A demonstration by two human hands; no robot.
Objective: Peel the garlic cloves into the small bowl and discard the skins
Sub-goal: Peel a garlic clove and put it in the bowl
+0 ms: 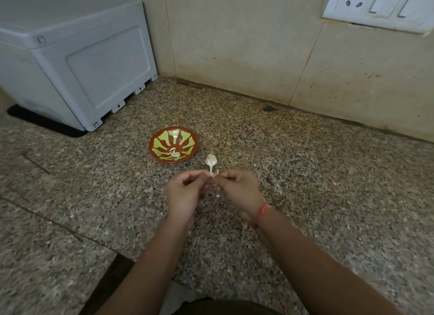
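Curled left hand (pixel 185 187) and right hand (pixel 237 185) pinch a pale papery garlic clove (pixel 211 173) mid-frame. Just above, a round red-and-green bowl (pixel 164 136) rests on open speckled granite (pixel 305 173).

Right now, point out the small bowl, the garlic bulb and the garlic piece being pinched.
small bowl (pixel 161 139): head view, painted inner wall, left side.
garlic bulb (pixel 210 160): head view, middle of its rounded body.
garlic piece (pixel 212 174): head view, the white bit that shows.
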